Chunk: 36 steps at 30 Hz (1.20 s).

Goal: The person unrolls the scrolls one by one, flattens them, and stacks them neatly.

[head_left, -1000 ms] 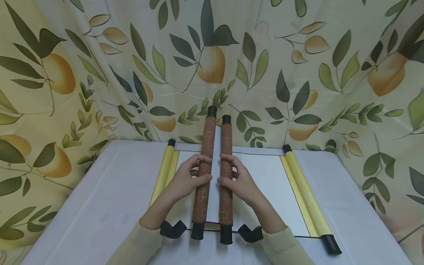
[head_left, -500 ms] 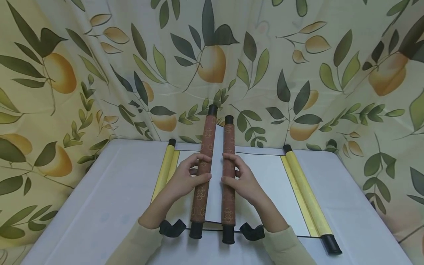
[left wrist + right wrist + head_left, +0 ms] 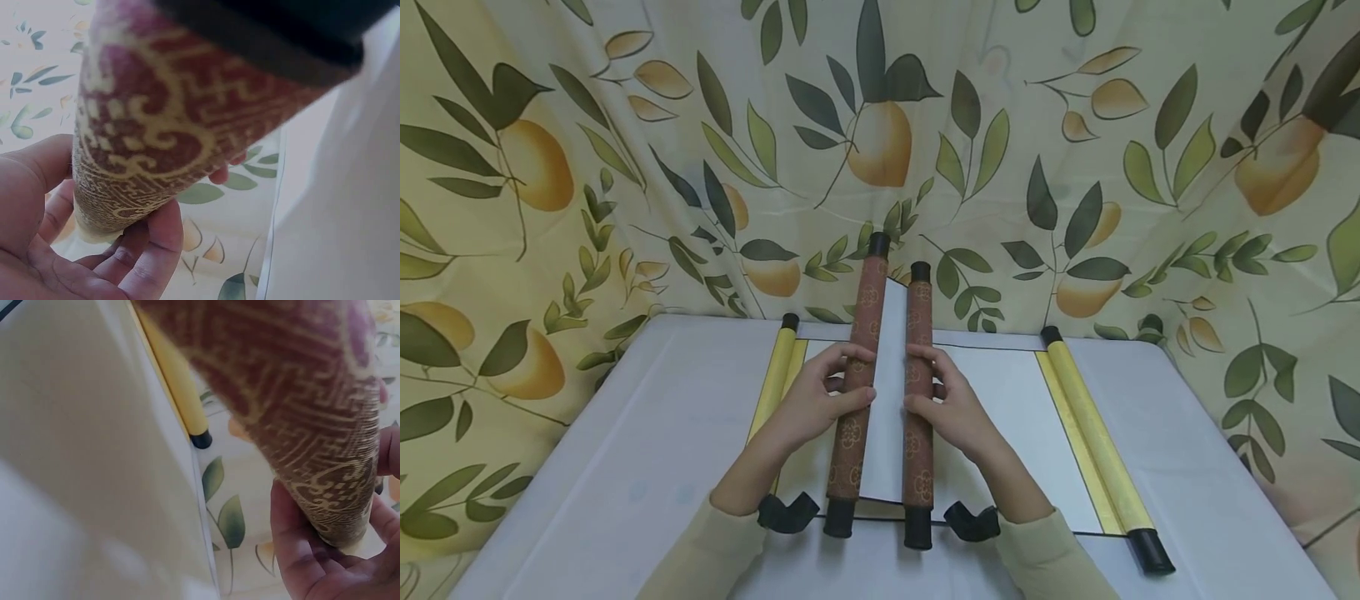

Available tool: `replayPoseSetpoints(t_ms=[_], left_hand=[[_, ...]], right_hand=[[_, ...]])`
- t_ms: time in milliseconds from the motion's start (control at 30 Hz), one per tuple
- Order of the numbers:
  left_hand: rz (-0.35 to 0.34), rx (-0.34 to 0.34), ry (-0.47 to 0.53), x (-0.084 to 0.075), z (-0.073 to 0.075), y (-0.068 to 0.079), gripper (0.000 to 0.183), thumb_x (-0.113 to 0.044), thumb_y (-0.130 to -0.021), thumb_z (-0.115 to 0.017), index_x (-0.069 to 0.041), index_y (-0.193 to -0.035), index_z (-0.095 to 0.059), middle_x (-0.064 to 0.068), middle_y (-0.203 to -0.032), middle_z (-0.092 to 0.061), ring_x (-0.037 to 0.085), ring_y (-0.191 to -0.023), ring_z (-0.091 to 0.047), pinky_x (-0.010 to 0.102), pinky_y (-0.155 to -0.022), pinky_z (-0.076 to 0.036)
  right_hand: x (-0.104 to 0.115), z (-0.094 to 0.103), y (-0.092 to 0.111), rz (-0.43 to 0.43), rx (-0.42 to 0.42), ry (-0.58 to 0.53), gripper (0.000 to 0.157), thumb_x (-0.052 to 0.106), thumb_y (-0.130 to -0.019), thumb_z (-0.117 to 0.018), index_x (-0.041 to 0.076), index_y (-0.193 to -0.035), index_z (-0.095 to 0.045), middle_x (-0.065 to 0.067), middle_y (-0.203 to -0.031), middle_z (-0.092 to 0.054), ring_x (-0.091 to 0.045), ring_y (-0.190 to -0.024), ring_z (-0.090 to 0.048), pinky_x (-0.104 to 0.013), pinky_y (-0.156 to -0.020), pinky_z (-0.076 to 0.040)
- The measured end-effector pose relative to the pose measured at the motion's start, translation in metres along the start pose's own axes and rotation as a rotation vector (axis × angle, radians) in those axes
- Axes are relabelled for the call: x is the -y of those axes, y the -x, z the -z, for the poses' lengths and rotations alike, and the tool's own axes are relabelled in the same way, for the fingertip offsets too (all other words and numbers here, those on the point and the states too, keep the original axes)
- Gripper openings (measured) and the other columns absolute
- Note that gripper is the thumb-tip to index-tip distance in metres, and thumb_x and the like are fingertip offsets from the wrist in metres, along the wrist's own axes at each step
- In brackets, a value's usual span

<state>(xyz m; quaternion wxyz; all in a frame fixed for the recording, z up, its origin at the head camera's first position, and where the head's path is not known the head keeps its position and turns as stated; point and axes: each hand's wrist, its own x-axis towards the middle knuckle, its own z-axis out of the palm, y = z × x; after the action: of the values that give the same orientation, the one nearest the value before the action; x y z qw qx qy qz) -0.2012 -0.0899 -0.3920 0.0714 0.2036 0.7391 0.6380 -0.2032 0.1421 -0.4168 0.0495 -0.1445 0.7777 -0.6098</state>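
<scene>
Above the table, a hanging scroll with red-brown, gold-patterned rolls is held partly unrolled. My left hand grips its left roll, thumb on the near face and fingers round the far side. My right hand holds the right roll in the same way. A strip of white paper shows between the rolls, and both have black end knobs. In the left wrist view the left roll fills the upper middle, with fingers curled under it. The right wrist view shows the right roll resting in curled fingers.
Beneath the held scroll, a second scroll with a white sheet lies spread on the white table. Its yellow rolls, left and right, have black ends. A fruit-patterned cloth hangs behind the table.
The two rolls are farther apart, so more white paper shows between them. The right roll shifted slightly right first, then the left hand moved its roll left and a little up.
</scene>
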Motion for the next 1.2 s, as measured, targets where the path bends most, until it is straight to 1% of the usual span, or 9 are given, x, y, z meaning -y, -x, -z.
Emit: replayPoseSetpoints(t_ms=[167,300,400,533,733,967,1100,1200], left_hand=[[0.003,-0.001,-0.004,-0.002,0.001,0.001,0.040,-0.011,-0.091,-0.071,-0.011,-0.129,-0.057,0.015,-0.121,-0.059,0.025,-0.092,-0.066,0.038,-0.073,-0.057],[-0.007,-0.010,-0.020,-0.002,0.002,0.002,0.040,-0.011,-0.091,-0.071,-0.013,-0.129,-0.058,0.014,-0.121,-0.057,0.024,-0.090,-0.065,0.037,-0.073,-0.056],[-0.008,-0.014,-0.025,-0.004,0.003,0.003,0.040,-0.011,-0.091,-0.071,-0.015,-0.128,-0.058,0.012,-0.122,-0.056,0.024,-0.091,-0.064,0.037,-0.073,-0.056],[-0.012,-0.010,-0.024,-0.005,0.003,0.003,0.040,-0.012,-0.091,-0.072,-0.015,-0.129,-0.058,0.012,-0.123,-0.056,0.024,-0.092,-0.065,0.036,-0.074,-0.056],[-0.033,-0.010,-0.036,-0.008,0.004,0.003,0.040,-0.011,-0.091,-0.072,-0.015,-0.128,-0.059,0.012,-0.119,-0.058,0.024,-0.088,-0.063,0.034,-0.072,-0.054],[-0.033,0.000,-0.015,-0.011,0.005,0.004,0.040,-0.012,-0.091,-0.071,-0.012,-0.129,-0.058,0.013,-0.127,-0.057,0.025,-0.096,-0.066,0.038,-0.075,-0.056],[-0.029,-0.004,-0.015,-0.011,0.006,0.004,0.039,-0.012,-0.091,-0.071,-0.014,-0.128,-0.058,0.012,-0.127,-0.057,0.026,-0.095,-0.066,0.039,-0.076,-0.056],[-0.041,-0.009,-0.022,-0.010,0.007,0.004,0.039,-0.012,-0.091,-0.071,-0.015,-0.128,-0.059,0.011,-0.126,-0.057,0.027,-0.094,-0.065,0.039,-0.076,-0.055]], right_hand=[[-0.002,0.000,-0.001,0.000,-0.005,0.005,0.064,0.007,-0.092,-0.067,0.020,-0.149,-0.039,-0.016,-0.148,-0.038,-0.042,-0.118,-0.056,-0.046,-0.082,-0.057],[-0.002,0.001,-0.002,-0.011,-0.019,0.001,0.063,0.004,-0.092,-0.064,0.022,-0.148,-0.039,-0.017,-0.148,-0.038,-0.043,-0.119,-0.055,-0.047,-0.081,-0.057],[-0.002,0.001,-0.002,-0.018,-0.013,0.000,0.063,0.005,-0.092,-0.064,0.021,-0.148,-0.038,-0.018,-0.148,-0.037,-0.043,-0.120,-0.055,-0.047,-0.083,-0.057],[-0.002,0.002,-0.002,-0.017,-0.012,-0.006,0.064,0.004,-0.092,-0.063,0.019,-0.149,-0.038,-0.018,-0.150,-0.036,-0.044,-0.121,-0.055,-0.047,-0.084,-0.057],[0.000,0.003,-0.002,-0.018,-0.019,-0.014,0.064,0.004,-0.092,-0.063,0.018,-0.149,-0.038,-0.018,-0.152,-0.035,-0.045,-0.123,-0.053,-0.048,-0.084,-0.057],[0.001,0.004,-0.002,-0.029,-0.025,-0.003,0.065,0.003,-0.091,-0.063,0.019,-0.149,-0.038,-0.018,-0.152,-0.034,-0.047,-0.123,-0.053,-0.048,-0.083,-0.057],[0.001,0.004,-0.002,-0.038,-0.026,-0.004,0.065,0.003,-0.091,-0.063,0.019,-0.149,-0.038,-0.017,-0.152,-0.034,-0.046,-0.123,-0.054,-0.047,-0.082,-0.057],[0.001,0.005,-0.002,-0.040,-0.029,-0.011,0.064,0.002,-0.091,-0.061,0.020,-0.148,-0.038,-0.016,-0.152,-0.034,-0.045,-0.122,-0.054,-0.047,-0.081,-0.057]])
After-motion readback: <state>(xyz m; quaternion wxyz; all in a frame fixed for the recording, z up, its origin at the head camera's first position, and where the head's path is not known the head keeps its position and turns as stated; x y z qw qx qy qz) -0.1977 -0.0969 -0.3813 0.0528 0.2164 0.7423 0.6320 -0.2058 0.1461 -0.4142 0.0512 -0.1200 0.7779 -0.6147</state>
